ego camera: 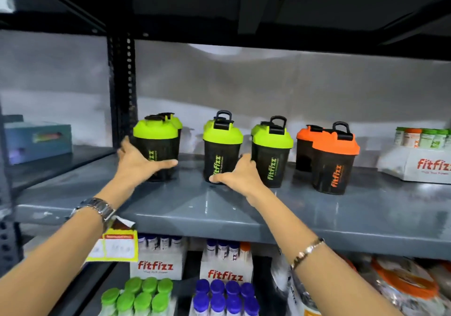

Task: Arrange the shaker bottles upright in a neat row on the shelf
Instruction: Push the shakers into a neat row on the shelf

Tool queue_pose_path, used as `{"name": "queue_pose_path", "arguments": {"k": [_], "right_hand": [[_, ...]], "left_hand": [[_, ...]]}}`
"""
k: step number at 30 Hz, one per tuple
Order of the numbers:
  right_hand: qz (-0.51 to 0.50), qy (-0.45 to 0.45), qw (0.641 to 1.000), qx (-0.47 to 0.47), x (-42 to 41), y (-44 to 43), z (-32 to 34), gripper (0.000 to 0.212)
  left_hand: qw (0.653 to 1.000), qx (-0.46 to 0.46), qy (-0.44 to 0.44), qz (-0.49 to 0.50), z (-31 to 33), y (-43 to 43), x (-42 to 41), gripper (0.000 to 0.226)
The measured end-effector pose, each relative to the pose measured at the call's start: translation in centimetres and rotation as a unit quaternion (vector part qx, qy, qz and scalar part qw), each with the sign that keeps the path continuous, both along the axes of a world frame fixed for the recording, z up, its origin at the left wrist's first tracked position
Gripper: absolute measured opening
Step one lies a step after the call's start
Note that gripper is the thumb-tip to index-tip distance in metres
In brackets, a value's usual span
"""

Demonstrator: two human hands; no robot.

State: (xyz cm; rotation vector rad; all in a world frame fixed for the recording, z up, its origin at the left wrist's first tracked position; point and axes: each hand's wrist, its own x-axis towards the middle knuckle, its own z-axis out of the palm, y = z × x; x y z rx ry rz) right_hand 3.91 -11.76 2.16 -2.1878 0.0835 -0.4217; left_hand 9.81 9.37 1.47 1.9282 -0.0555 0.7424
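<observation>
Several black shaker bottles stand upright on the grey shelf (292,208). My left hand (140,163) wraps the lower body of the leftmost green-lidded shaker (156,142), which has another green-lidded one close behind it. My right hand (238,171) grips the base of the middle green-lidded shaker (222,145), between it and a third green-lidded shaker (272,152) to its right. An orange-lidded shaker (335,159) stands farther right, with a second orange one (303,149) just behind it.
A white Fitfizz box (419,167) of small bottles sits at the shelf's right end. A black perforated upright post (122,84) rises behind the leftmost shaker. A blue box (36,137) lies on the neighbouring shelf to the left. Below are Fitfizz boxes and capped tubes.
</observation>
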Motion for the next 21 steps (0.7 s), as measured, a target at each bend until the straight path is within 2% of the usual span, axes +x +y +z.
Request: {"name": "queue_pose_path", "arguments": {"k": [5,21], "right_hand": [[-0.023,0.003,0.998,0.051,2.0,0.8,0.5,0.086],[-0.034,-0.012,0.999,0.04,2.5,2.3,0.1,0.085]], "left_hand": [[0.999,0.031,0.013,-0.007,-0.2,0.1,0.7,0.097],[0.997,0.022,0.057,-0.053,0.3,2.4,2.3,0.09]]}}
